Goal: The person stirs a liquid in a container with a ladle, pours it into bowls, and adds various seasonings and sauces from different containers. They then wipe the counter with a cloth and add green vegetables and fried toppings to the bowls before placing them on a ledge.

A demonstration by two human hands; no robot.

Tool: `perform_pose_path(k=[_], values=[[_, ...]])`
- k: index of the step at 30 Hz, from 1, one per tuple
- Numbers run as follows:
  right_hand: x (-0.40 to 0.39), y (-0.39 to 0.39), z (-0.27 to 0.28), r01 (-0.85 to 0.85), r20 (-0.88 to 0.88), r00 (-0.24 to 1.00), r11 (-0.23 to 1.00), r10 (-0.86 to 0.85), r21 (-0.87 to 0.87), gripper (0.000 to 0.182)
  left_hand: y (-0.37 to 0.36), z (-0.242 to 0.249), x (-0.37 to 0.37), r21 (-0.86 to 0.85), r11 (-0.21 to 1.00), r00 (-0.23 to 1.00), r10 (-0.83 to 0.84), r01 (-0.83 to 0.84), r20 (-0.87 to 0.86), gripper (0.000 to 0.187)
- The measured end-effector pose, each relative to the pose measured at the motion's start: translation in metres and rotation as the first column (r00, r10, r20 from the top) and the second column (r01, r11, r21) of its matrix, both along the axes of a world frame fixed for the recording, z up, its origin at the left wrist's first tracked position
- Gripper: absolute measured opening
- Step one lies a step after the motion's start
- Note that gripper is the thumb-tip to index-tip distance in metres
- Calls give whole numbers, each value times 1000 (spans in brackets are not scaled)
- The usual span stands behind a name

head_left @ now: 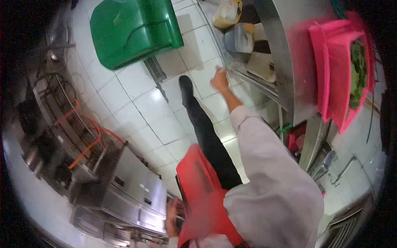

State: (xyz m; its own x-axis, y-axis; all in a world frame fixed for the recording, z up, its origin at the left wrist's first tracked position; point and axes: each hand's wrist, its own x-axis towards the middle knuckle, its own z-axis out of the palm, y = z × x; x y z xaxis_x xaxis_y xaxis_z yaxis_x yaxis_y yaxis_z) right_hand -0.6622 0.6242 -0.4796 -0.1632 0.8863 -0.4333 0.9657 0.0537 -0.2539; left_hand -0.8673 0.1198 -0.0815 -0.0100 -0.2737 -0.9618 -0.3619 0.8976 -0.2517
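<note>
My right hand [220,80] reaches forward over the tiled floor, beside the edge of a metal shelf [258,84]. It is slightly blurred, thumb and a finger apart, with nothing visible in it. Close to my body at the bottom, my left hand [171,217] is beside the red apron [200,177] and the steel kitchen unit. Some dark thing lies against its fingers, and I cannot make out whether it is held. A pale sleeve [269,165] covers my right arm. One black-clad leg [204,128] stretches forward between the hands.
A large green plastic container [134,31] stands ahead on the white tiles [151,103]. Right: plastic jugs [240,38] on the lower shelf, and pink baskets [324,70] with leafy greens [357,74] above. Left: a steel unit [138,184] and orange hoses [97,132].
</note>
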Motion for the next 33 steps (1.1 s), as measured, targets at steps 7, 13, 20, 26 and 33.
perform_pose_path(k=[7,13,20,26,33], values=[[-24,-284,155,-194,-210,969,919,126,-343,74,58,38,65,839,543,902,357,12,-244,43],[0,-438,217,-751,-299,658,631,691,-192,51,-241,25,263,631,694,453,713,-347,-535,48],[12,-486,266,-862,-239,504,470,830,-189,44,-562,-16,539,251,678,438,669,-691,-600,47],[63,-503,260,-851,7,478,465,878,-242,37,-550,-61,546,546,618,337,777,-565,-531,47],[86,-505,217,-934,-12,247,235,969,-269,34,-416,-30,442,646,738,437,525,195,-731,48]])
